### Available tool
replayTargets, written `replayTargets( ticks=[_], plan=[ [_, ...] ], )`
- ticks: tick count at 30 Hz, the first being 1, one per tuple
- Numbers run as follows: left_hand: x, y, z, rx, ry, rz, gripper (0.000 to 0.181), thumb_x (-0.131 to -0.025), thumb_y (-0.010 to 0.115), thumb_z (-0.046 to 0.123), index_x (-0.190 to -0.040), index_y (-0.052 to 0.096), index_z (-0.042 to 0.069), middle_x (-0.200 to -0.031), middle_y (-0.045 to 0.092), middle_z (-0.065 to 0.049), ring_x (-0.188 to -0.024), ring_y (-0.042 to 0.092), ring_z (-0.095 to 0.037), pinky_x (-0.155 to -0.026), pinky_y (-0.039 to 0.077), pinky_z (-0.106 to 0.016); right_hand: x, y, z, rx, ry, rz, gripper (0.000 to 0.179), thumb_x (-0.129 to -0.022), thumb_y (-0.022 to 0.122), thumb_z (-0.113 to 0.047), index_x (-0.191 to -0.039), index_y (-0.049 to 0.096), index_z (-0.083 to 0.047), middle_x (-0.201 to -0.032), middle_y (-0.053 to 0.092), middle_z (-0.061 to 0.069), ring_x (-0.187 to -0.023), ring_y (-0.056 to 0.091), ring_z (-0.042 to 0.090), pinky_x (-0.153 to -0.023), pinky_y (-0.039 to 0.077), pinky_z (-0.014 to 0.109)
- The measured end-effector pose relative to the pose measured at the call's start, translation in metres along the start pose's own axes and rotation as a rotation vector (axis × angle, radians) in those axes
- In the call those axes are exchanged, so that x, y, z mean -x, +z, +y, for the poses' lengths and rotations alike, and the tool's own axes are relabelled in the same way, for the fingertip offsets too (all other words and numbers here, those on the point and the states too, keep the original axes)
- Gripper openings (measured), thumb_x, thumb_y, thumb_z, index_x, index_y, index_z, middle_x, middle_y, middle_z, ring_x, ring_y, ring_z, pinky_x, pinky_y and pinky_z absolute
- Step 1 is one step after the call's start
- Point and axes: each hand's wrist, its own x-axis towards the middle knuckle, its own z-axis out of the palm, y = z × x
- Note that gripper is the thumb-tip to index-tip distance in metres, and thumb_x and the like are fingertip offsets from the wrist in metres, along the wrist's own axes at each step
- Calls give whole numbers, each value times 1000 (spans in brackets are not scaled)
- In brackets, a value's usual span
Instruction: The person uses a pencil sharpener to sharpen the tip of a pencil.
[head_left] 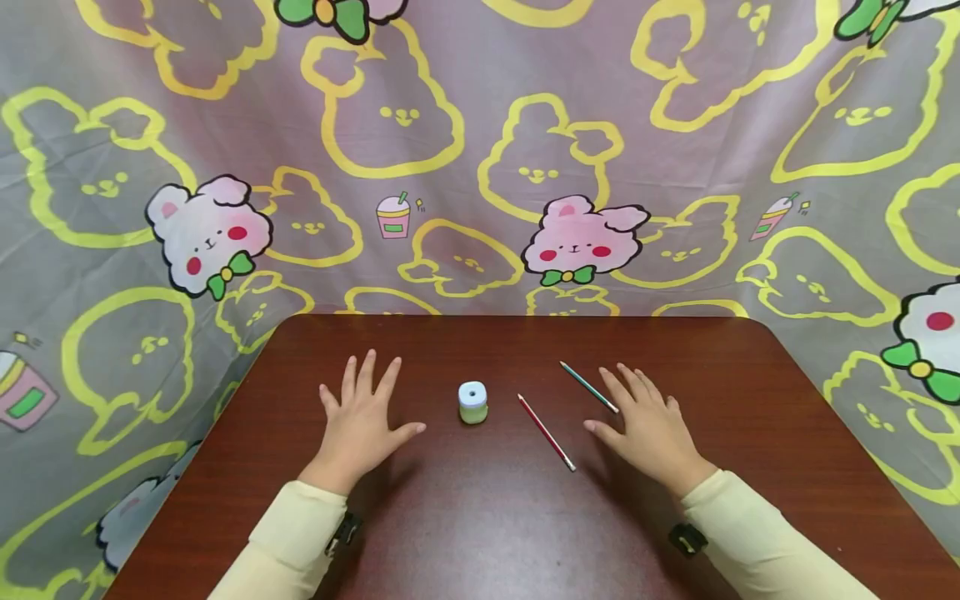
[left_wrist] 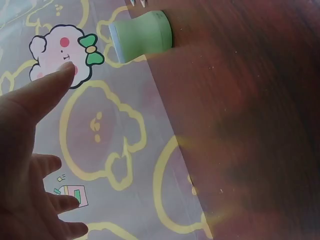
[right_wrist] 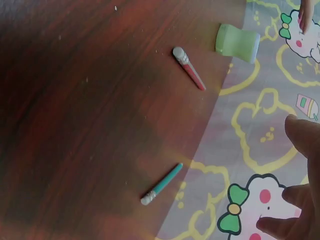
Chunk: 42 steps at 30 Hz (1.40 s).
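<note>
A small pencil sharpener (head_left: 472,403) with a pale blue top and a green body stands upright on the table; its green side (left_wrist: 145,35) shows in the left wrist view. To its right lie a red pencil (head_left: 546,432) and a teal pencil (head_left: 588,387), both with white eraser ends toward the person. My left hand (head_left: 362,427) hovers left of the sharpener, fingers spread, holding nothing. My right hand (head_left: 651,429) is held with spread fingers right of the pencils, its fingertips nearest the teal pencil (right_wrist: 164,183). Nothing is in its grasp.
The brown wooden table (head_left: 480,533) has rounded far corners. A patterned curtain (head_left: 450,183) with cartoon bears hangs close behind it and along both sides. A dark wrist device (head_left: 687,539) sits beneath the right cuff, another (head_left: 345,532) at the left.
</note>
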Motion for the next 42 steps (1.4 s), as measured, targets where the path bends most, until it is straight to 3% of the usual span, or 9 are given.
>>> replayTargets(
  ticks=[9, 20, 34, 42],
  plan=[
    [-5, 10, 1, 39, 25, 18, 102, -70, 82, 49, -151, 31, 12, -154, 21, -24, -142, 13, -45, -100, 11, -78, 1, 8, -3, -115, 26, 12, 82, -80, 75, -41, -146, 40, -8, -145, 40, 23, -128, 41, 45, -87, 40, 66],
    [-12, 25, 2, 164, 40, 44, 101, -68, 85, 41, -150, 33, 13, -151, 29, -23, -141, 19, -44, -101, 15, -76, 0, 17, -8, -328, 101, -75, 83, -79, 78, -36, -146, 38, -5, -143, 40, 25, -128, 42, 45, -95, 40, 62],
    [-22, 41, 8, 313, 41, -29, 96, -70, 86, 34, -148, 36, 10, -150, 32, -22, -138, 27, -43, -108, 22, -64, 2, 28, -22, -482, 173, -137, 81, -80, 78, -23, -145, 37, 2, -139, 42, 31, -129, 40, 46, -101, 36, 59],
    [-26, 52, 14, 361, 29, -36, 94, -70, 87, 32, -147, 38, 11, -149, 34, -20, -138, 29, -41, -106, 30, -60, 5, 37, -24, -514, 177, -142, 76, -78, 80, -16, -140, 42, 6, -136, 48, 30, -129, 41, 45, -103, 36, 57]
  ],
)
